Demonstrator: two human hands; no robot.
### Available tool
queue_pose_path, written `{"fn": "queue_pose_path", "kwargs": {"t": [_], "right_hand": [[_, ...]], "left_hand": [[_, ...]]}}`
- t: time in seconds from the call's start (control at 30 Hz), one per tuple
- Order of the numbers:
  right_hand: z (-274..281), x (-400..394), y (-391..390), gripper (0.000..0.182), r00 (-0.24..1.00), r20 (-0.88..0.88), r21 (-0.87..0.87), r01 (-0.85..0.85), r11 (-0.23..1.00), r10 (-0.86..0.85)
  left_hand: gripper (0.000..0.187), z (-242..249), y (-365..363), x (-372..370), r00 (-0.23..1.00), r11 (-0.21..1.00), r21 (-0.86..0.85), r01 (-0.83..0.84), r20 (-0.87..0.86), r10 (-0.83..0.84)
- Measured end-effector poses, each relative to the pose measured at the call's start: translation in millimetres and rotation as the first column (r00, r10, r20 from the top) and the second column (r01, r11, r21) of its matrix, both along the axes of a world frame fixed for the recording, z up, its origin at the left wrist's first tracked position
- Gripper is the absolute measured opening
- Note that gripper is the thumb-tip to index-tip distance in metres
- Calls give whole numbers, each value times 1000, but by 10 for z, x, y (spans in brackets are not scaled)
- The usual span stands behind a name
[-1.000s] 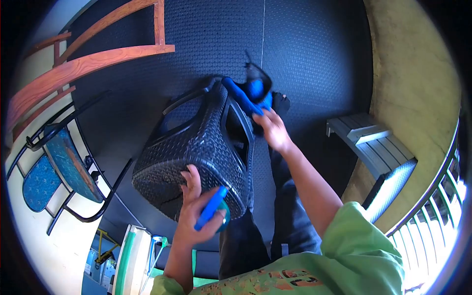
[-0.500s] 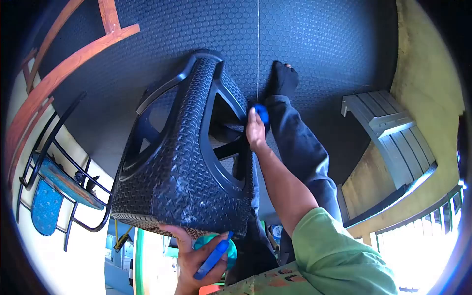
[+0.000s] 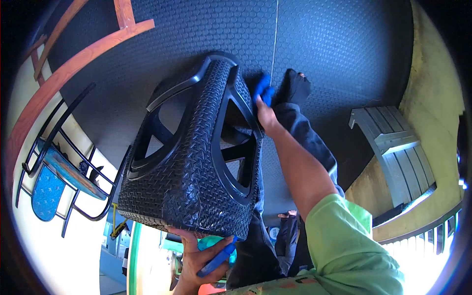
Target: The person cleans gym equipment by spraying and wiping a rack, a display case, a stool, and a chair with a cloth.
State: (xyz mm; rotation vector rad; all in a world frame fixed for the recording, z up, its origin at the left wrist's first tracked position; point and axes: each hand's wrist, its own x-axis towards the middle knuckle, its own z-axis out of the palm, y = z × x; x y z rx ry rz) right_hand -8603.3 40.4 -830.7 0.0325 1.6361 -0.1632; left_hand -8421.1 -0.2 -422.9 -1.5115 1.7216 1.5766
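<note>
A black plastic stool [image 3: 189,162] with textured sides and open cutouts fills the centre, tilted, its broad end towards me. My left hand [image 3: 199,258] is under that end, its fingers touching the edge and curled round a blue object [image 3: 216,261]. Something teal [image 3: 210,242] shows behind those fingers, partly hidden. My right hand [image 3: 266,116] is closed on a blue cloth-like item [image 3: 264,89] beside the stool's right side, near its narrow end.
Orange-brown wooden bars [image 3: 81,64] stand at upper left above a black metal-framed chair [image 3: 69,169]. A grey slatted bench [image 3: 396,147] is at right. Dark textured flooring [image 3: 339,44] spans the top. A dark-covered foot [image 3: 298,87] and trouser legs lie beyond my right hand.
My right hand has moved up with the blue cloth-like item, along the stool's side. The stool and my left hand have shifted slightly right in view, as the view itself moved.
</note>
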Motion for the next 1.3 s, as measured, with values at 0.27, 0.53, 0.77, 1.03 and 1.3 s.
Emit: {"fn": "queue_pose_path", "kwargs": {"t": [0.27,0.53,0.77,1.03,1.3], "right_hand": [[1481,-69,-995,23,859,413,-502,-61,863,301],[2955,231,-1190,29,535,-62,-973,-222,70,842],[396,333,-1417,23,480,-581,-748,-633,-199,658],[-569,369,-1702,36,205,-486,-476,-878,-60,850],[2088,335,-1330,22,524,-410,-695,-710,116,747]], "left_hand": [[46,-25,-24,6,988,987,44,-154,-14,154],[49,-23,81,142,948,925,270,-269,-93,303],[54,-36,-56,73,981,979,110,-171,-71,180],[55,8,4,111,912,843,394,-367,-26,409],[49,-85,-19,51,956,961,100,-259,-115,270]]}}
